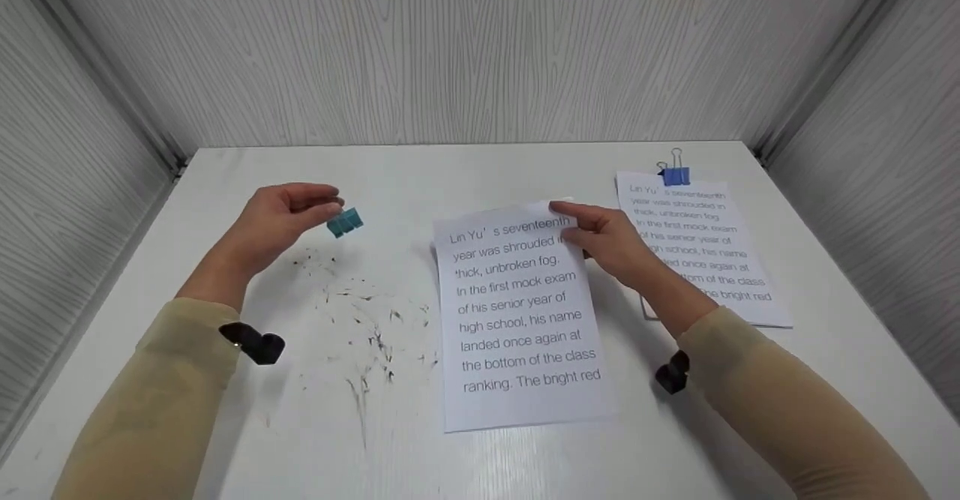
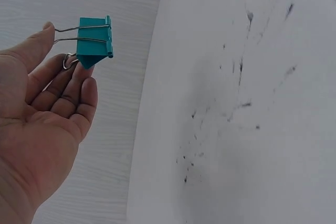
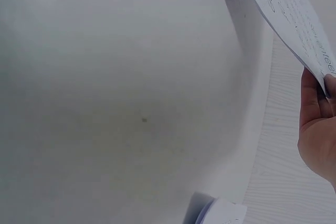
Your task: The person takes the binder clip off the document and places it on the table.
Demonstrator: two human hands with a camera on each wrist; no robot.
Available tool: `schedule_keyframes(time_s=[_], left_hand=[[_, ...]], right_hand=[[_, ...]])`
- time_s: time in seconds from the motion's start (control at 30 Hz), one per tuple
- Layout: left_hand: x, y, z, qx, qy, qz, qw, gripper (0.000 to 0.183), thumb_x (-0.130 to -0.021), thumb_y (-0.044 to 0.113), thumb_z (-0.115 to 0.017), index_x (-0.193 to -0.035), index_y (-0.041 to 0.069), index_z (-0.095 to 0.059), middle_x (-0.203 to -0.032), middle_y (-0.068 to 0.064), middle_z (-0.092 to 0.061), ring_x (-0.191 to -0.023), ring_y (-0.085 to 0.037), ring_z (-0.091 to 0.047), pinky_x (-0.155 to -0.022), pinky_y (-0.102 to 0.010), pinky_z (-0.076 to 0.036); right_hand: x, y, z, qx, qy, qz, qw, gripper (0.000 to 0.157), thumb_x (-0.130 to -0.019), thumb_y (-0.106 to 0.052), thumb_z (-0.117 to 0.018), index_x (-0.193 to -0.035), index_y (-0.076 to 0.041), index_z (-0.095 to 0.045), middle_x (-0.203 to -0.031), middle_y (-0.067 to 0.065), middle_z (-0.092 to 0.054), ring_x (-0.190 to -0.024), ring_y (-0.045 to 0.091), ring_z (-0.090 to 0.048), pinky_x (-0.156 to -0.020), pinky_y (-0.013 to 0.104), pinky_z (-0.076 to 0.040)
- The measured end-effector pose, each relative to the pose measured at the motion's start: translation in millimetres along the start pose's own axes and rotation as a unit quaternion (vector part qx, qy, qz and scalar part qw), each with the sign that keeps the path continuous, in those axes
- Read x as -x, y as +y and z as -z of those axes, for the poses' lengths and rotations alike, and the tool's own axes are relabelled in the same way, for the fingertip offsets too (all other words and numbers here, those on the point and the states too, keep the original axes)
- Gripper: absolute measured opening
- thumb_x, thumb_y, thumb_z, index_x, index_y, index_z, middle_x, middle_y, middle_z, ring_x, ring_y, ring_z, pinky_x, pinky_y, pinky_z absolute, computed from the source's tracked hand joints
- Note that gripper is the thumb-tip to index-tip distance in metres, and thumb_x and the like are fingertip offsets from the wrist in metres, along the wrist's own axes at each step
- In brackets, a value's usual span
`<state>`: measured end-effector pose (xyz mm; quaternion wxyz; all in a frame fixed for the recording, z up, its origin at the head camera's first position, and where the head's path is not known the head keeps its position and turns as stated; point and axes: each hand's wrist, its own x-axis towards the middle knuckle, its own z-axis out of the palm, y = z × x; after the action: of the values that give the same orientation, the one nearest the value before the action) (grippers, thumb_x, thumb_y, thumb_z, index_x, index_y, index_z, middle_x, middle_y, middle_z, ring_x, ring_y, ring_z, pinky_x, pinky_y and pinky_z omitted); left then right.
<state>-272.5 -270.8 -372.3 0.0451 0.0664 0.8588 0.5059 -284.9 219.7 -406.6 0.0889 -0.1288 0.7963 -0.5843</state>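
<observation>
My left hand (image 1: 274, 223) pinches a teal binder clip (image 1: 345, 223) by its wire handles, above the left part of the table. In the left wrist view the thumb and fingers lie on the handles of the clip (image 2: 93, 40). With thumb and fingers my right hand (image 1: 611, 241) grips the upper right edge of a printed paper sheaf (image 1: 525, 320). Its top is raised and its lower edge is close to the tabletop. The right wrist view shows the paper (image 3: 294, 22) bending up from the fingers and thumb.
To the right lies another printed sheaf (image 1: 686, 223), with a blue binder clip (image 1: 676, 176) at its top edge; the right forearm overlaps it. Dark smudges (image 1: 379, 342) mark the white table (image 1: 337, 425). Wood-grain panels (image 1: 465, 50) enclose the back and sides.
</observation>
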Motion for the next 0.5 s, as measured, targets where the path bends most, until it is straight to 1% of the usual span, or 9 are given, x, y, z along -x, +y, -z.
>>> schedule_keyframes(time_s=[0.1, 0.23, 0.3, 0.43, 0.5], left_hand=[[3.8, -12.7, 9.9, -0.012, -0.001, 0.017, 0.9998, 0.058, -0.104, 0.041, -0.070, -0.151, 0.009, -0.059, -0.147, -0.010, -0.064, -0.127, -0.014, -0.060, -0.117, -0.043, -0.044], [9.7, -25.5, 18.6, -0.025, -0.008, 0.039, 0.9989, 0.062, -0.105, 0.043, -0.068, -0.154, 0.007, -0.055, -0.151, -0.013, -0.059, -0.137, -0.023, -0.055, -0.120, -0.049, -0.040], [12.3, -30.1, 21.1, -0.028, -0.011, 0.052, 0.9982, 0.063, -0.105, 0.045, -0.068, -0.154, 0.007, -0.056, -0.152, -0.013, -0.059, -0.138, -0.026, -0.054, -0.121, -0.050, -0.038], [16.1, -38.6, 25.4, -0.031, -0.020, 0.071, 0.9968, 0.065, -0.104, 0.046, -0.068, -0.155, 0.007, -0.054, -0.151, -0.014, -0.060, -0.133, -0.028, -0.057, -0.121, -0.049, -0.039], [16.8, -43.0, 27.6, -0.035, -0.026, 0.077, 0.9961, 0.065, -0.104, 0.045, -0.068, -0.155, 0.007, -0.054, -0.150, -0.014, -0.061, -0.129, -0.026, -0.060, -0.119, -0.045, -0.041]], right_hand=[[-0.9, -0.2, 0.2, 0.004, 0.000, -0.001, 1.000, 0.050, -0.104, -0.003, -0.065, -0.151, -0.020, -0.062, -0.135, 0.009, -0.072, -0.110, 0.025, -0.074, -0.081, 0.031, -0.061], [-1.6, -1.1, -0.3, 0.003, -0.001, -0.004, 1.000, 0.050, -0.104, -0.003, -0.065, -0.151, -0.021, -0.062, -0.134, 0.008, -0.072, -0.110, 0.025, -0.075, -0.080, 0.031, -0.062], [-1.9, -1.3, -0.5, 0.006, -0.001, -0.008, 1.000, 0.050, -0.104, -0.004, -0.066, -0.150, -0.022, -0.063, -0.134, 0.007, -0.073, -0.110, 0.025, -0.075, -0.079, 0.031, -0.061], [-2.5, -1.1, -1.2, 0.017, 0.002, -0.015, 1.000, 0.050, -0.104, -0.006, -0.066, -0.150, -0.024, -0.063, -0.134, 0.006, -0.073, -0.110, 0.024, -0.074, -0.078, 0.029, -0.060], [-2.8, -0.6, -1.7, 0.015, 0.003, -0.019, 1.000, 0.050, -0.104, -0.006, -0.066, -0.150, -0.024, -0.063, -0.135, 0.005, -0.072, -0.111, 0.024, -0.073, -0.079, 0.029, -0.060]])
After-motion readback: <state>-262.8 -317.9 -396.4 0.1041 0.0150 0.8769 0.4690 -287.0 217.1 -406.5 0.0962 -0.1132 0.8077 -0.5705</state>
